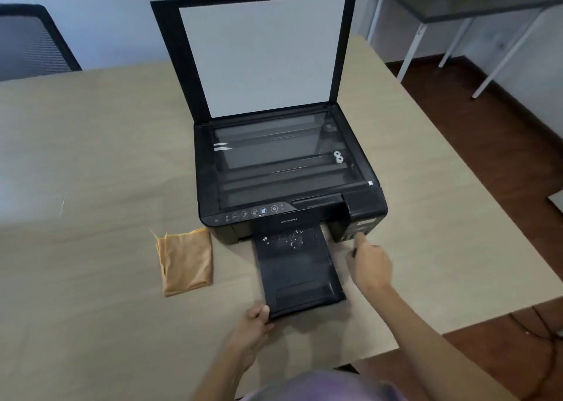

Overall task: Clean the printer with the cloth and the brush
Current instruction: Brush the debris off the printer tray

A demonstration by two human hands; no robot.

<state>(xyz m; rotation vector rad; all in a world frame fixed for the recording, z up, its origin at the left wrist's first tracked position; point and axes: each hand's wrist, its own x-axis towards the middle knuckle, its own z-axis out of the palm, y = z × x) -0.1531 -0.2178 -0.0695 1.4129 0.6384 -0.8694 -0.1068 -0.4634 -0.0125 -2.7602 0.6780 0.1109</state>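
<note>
A black printer [289,169] stands on the table with its scanner lid [262,56] raised and the glass bare. Its output tray [297,266] is pulled out toward me, with white crumbs scattered on its far part. My left hand [254,324] grips the tray's near left corner. My right hand [370,263] lies on the table just right of the tray, forefinger stretched toward the printer's front right corner. A thin dark thing, maybe the brush [353,252], peeks out at its edge; the rest is hidden. A folded orange cloth [185,262] lies left of the tray.
The beige table [91,157] ends close on the right and near side, over a dark wooden floor. A mesh office chair [30,44] stands at the far left. A grey side table [463,1] with boxes is at the back right.
</note>
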